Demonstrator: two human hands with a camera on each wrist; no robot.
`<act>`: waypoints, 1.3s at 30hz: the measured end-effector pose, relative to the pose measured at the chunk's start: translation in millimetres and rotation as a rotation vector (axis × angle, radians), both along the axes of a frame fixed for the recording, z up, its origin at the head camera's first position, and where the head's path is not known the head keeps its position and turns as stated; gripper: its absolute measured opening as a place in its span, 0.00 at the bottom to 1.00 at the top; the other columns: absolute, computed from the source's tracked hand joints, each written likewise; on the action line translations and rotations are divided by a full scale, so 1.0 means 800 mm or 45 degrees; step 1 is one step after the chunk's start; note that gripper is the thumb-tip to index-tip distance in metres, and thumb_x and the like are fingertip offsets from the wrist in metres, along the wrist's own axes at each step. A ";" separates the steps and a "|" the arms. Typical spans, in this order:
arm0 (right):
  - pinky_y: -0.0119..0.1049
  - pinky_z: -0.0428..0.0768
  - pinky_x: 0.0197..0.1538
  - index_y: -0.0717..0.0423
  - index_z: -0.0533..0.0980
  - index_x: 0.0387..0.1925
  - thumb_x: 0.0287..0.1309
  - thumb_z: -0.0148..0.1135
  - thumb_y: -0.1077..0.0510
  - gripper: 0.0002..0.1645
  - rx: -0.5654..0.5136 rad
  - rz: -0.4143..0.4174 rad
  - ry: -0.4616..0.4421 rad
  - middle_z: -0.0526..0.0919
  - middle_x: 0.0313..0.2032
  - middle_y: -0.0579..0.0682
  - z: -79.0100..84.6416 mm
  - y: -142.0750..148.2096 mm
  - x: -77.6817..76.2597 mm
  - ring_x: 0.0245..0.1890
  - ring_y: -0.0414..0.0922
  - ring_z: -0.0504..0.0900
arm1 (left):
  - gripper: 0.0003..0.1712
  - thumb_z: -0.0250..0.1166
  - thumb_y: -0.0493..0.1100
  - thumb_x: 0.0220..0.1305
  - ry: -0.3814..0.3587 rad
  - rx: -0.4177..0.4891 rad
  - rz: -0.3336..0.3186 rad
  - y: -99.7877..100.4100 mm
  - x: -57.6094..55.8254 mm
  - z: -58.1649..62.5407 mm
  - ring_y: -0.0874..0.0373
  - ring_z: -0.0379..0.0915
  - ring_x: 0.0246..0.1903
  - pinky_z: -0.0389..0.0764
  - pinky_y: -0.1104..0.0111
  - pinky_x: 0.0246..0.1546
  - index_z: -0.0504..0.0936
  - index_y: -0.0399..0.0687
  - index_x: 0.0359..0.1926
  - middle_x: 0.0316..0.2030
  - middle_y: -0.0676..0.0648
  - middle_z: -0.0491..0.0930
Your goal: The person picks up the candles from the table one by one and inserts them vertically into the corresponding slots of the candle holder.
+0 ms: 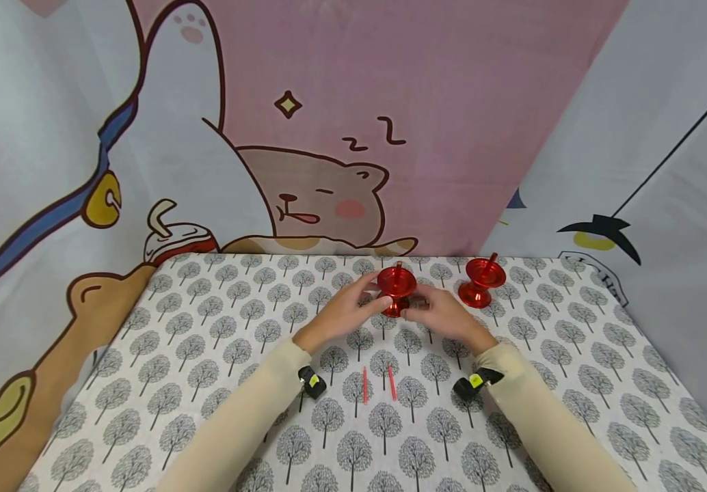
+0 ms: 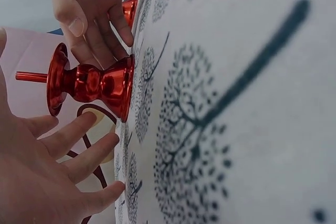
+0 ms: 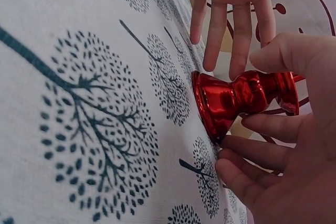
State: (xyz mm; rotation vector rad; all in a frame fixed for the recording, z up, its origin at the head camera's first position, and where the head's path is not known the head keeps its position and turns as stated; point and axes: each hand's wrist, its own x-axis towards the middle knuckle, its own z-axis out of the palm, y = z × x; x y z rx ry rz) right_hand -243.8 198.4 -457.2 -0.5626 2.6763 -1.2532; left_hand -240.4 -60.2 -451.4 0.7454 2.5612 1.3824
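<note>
From the head camera I look down on a table covered by a white cloth (image 1: 156,328) printed with grey-and-black trees. Behind it hangs a cartoon backdrop (image 1: 483,102), pink and white, with a sleeping brown bear (image 1: 329,205).

The nearer red stand (image 1: 397,287) is upright on the cloth toward the back, between the two hands. It is glossy and metallic, with a flared foot, a rounded waist and a wide top. The left hand (image 1: 350,311) and right hand (image 1: 446,312) curve loosely around it, fingers apart, neither gripping; I cannot tell whether any fingertip touches it.

Its top is a shallow dish holding one slim red tube, pointing up. To the right, well clear of the left hand, a matching second red stand (image 1: 481,277) has its own dish and tube. Two thin pinkish-red sticks (image 1: 365,386) lie apart on the cloth between the forearms.
</note>
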 end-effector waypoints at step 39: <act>0.57 0.88 0.57 0.61 0.83 0.62 0.68 0.71 0.57 0.23 0.027 0.301 0.123 0.90 0.52 0.56 0.011 -0.014 0.049 0.53 0.59 0.89 | 0.47 0.64 0.64 0.81 -0.016 -0.072 -0.063 -0.048 0.068 0.000 0.43 0.83 0.64 0.75 0.35 0.68 0.54 0.60 0.89 0.66 0.44 0.85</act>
